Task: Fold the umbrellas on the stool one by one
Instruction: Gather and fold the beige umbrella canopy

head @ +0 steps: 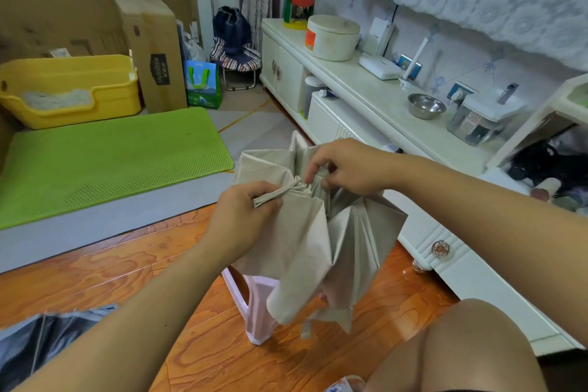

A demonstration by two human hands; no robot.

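A beige umbrella (305,232) is held in the middle of the frame, above a pink stool (259,312) of which only a leg and part of the seat are seen below the hanging cloth. The canopy is loose and crumpled, with its panels drooping toward the lower centre. Several pleats are gathered into a flat bundle, and this bundle is pinched by the left hand (245,216), whose fingers (270,200) are curled round the folded edges just left of centre. A further fold of cloth near the umbrella's middle is gripped by the right hand (346,169), slightly above and right of the left; its fingers are bent and closed on the fabric. The two hands are close together but not touching.

At the lower left corner, part of a dark umbrella (41,347) is seen lying on the wooden floor (127,264), its ribs showing. A bare knee (471,344) fills the lower right.

A green mat (105,159) is spread across the left of the frame, with a yellow tub (70,89) and cardboard boxes (152,51) behind it in the upper left. A white cabinet (366,99) runs along the right side; on its top a steel bowl (426,105), a round white cooker (332,36) and a white router (380,68) are set apart from one another.
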